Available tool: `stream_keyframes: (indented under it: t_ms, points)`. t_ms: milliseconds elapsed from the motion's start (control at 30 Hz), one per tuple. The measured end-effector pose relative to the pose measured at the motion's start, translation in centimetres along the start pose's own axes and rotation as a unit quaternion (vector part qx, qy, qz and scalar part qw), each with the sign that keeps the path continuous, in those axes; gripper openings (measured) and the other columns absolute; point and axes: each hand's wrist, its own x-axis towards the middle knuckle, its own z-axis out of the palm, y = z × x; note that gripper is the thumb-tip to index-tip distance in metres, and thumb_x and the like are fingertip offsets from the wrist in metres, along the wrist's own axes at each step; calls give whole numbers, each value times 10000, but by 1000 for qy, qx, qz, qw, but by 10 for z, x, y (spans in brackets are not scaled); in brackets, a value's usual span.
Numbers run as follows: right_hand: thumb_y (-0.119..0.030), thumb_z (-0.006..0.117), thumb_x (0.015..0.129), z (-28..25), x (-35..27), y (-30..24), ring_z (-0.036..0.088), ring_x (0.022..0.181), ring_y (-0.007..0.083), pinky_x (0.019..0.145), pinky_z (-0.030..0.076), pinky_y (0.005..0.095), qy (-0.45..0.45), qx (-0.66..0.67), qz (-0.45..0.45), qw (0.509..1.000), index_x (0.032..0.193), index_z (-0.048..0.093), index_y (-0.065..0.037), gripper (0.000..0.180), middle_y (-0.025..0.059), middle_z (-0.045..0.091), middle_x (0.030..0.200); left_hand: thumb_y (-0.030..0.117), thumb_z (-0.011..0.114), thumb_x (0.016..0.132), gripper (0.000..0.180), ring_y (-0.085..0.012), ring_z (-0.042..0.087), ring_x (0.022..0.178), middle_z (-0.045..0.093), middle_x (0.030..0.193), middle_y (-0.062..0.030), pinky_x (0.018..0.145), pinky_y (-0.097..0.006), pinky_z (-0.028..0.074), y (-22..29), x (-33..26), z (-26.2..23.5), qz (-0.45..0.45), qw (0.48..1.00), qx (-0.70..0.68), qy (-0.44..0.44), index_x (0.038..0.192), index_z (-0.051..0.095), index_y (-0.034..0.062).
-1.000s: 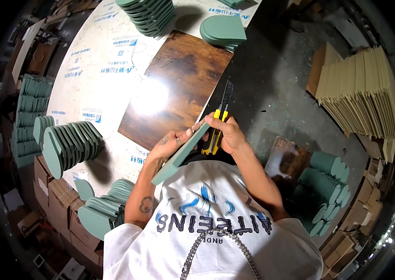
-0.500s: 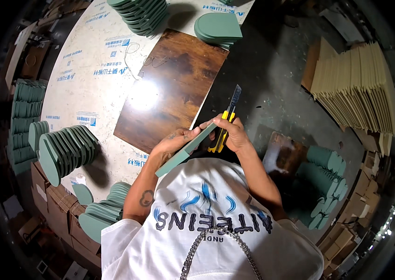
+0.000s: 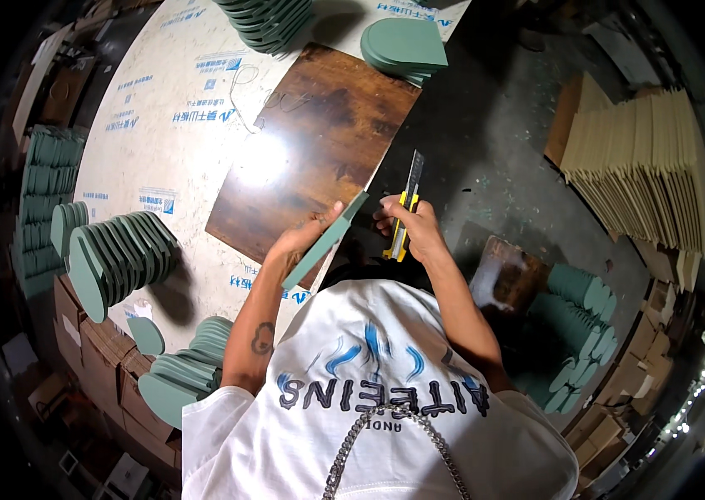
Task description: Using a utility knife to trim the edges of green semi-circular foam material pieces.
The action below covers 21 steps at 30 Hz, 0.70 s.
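Observation:
A green panel, seen nearly edge-on, is tilted upright in front of my chest. My left hand is closed round its left side, thumb near the upper end. To the right of the panel, apart from it, my right hand grips a yellow and black utility knife. The knife's blade is out and points away from me. Part of the left hand's fingers is hidden behind the panel. Beyond both hands lies a dark brown wooden board on the white table.
Standing rows of green panels sit on the table's left, with more near my left elbow. A green stack lies at the far corner. On the right are tan sheets and green stacks; cardboard boxes stand lower left.
My right hand has come away from the green panel, taking the utility knife with it. The left hand has shifted slightly left and turned the panel steeper.

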Motion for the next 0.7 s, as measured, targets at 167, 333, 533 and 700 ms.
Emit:
stream_keyframes:
  t_ms: [167,333,533,700]
  points:
    - [-91,651,944,-33,15,44,686,783,212,678,574,343,73,-78,43,993,1196,573,23,287,147,689,932,684,597,939,759,-313,692,684,711,772,-186,660,-430,553,1,34,-19,213,943,121,226,827,672,-63]
    - [-107,591,1006,-41,6,57,707,704,197,607,605,335,117,-174,41,977,1142,559,29,195,113,672,875,576,634,943,603,-457,662,816,676,915,-253,706,-500,530,-13,68,-24,269,779,390,411,869,653,-22]
    - [-177,590,990,-7,-20,22,722,600,312,565,591,428,21,-487,90,868,1167,526,50,295,249,711,843,391,601,988,538,-387,447,1334,514,1417,-219,1083,-552,331,-40,92,6,373,634,450,507,1408,540,61]
    - [-160,526,995,5,-1,14,705,558,298,553,588,411,-70,-580,151,798,1100,512,142,320,263,687,759,277,549,1011,451,-363,430,1363,516,1440,-188,1116,-533,292,-45,102,11,389,622,464,496,1414,541,75]
